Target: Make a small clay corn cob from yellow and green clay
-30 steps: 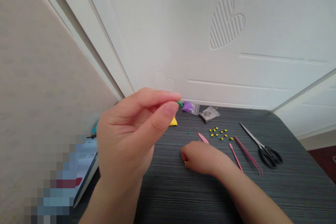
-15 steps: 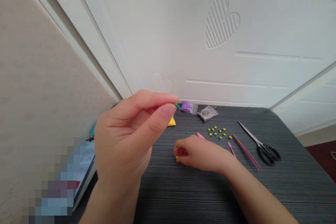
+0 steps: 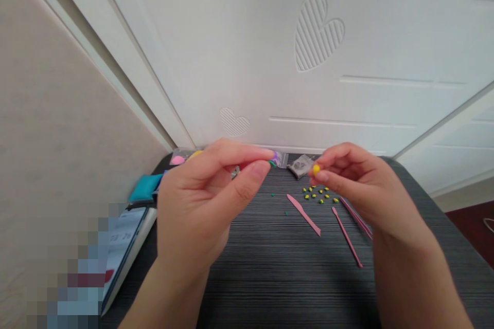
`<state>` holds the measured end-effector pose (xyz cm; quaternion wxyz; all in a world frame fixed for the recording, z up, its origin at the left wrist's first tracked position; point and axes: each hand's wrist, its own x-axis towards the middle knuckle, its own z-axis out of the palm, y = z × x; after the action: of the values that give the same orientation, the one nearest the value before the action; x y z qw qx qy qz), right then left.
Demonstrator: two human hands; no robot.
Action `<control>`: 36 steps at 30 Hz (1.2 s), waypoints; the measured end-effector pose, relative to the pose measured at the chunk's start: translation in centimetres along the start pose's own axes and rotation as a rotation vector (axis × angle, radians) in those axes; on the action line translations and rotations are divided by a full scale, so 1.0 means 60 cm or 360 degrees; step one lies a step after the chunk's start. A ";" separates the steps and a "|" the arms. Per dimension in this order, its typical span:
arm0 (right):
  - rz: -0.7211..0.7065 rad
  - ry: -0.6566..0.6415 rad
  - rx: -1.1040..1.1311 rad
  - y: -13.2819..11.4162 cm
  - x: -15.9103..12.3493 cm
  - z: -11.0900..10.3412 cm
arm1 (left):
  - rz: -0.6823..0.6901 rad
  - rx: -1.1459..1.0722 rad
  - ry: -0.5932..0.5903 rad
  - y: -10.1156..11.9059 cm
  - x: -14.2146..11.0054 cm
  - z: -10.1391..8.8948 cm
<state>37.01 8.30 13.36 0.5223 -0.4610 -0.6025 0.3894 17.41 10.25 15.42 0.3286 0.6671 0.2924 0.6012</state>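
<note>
My left hand (image 3: 204, 200) is raised over the table, thumb and forefinger pinched on a thin green clay strip (image 3: 272, 163) whose tip sticks out. Level with it on the right, my right hand (image 3: 355, 190) pinches a small yellow clay ball (image 3: 316, 169). The two hands are apart. On the table below lie several tiny yellow-and-green clay pieces (image 3: 314, 196), nearest to my right hand. Two green specks, one of them a green bit (image 3: 286, 213), lie left of a pink clay knife (image 3: 303, 215).
A thin pink tool (image 3: 347, 237) and pink tweezers (image 3: 357, 220) lie at the right, the tweezers partly behind my right hand. A grey bag (image 3: 301, 166) and a purple bag (image 3: 281, 159) rest against the white panel. A tablet-like screen (image 3: 125, 236) stands at the left.
My right hand has lifted off the table with the yellow ball, uncovering the pink knife. My left hand has shifted slightly right, still pinching the green strip. The scissors are now hidden.
</note>
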 end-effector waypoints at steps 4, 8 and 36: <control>-0.0095 0.0195 0.0114 -0.012 -0.010 0.001 | 0.0035 -0.0053 0.0016 -0.010 -0.008 0.020; -0.0120 0.0095 0.0198 -0.027 -0.021 0.017 | 0.0072 -0.0071 -0.0069 -0.007 -0.015 0.033; -0.0314 0.0265 0.0024 -0.059 -0.046 0.049 | 0.0154 0.0007 -0.0094 0.004 -0.027 0.045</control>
<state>33.66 4.70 15.56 0.6098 -0.4262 -0.5966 0.3010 19.90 8.58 14.45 0.3061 0.6987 0.2512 0.5959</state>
